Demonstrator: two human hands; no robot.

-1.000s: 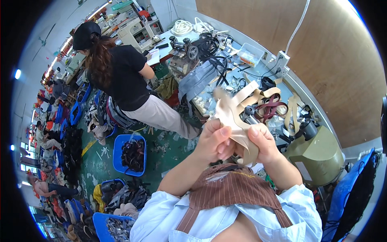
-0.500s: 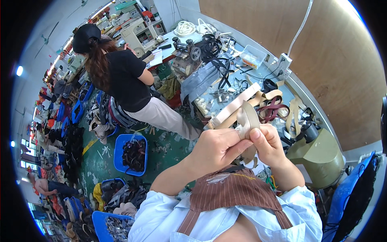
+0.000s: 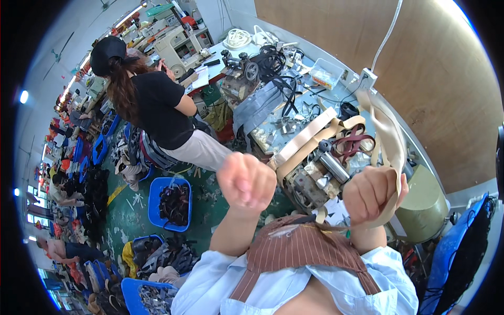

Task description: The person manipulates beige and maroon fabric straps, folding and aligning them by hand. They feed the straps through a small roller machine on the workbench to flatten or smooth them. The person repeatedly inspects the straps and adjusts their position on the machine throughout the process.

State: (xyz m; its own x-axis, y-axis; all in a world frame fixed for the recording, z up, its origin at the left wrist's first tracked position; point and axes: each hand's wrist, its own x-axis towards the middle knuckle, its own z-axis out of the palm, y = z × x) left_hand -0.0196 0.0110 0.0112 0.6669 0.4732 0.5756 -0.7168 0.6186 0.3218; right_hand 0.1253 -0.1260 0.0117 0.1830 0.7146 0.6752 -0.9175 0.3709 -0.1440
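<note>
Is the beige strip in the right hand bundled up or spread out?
Spread out: the beige strip runs in a long curve above the right hand, and another length bends below it.
</note>
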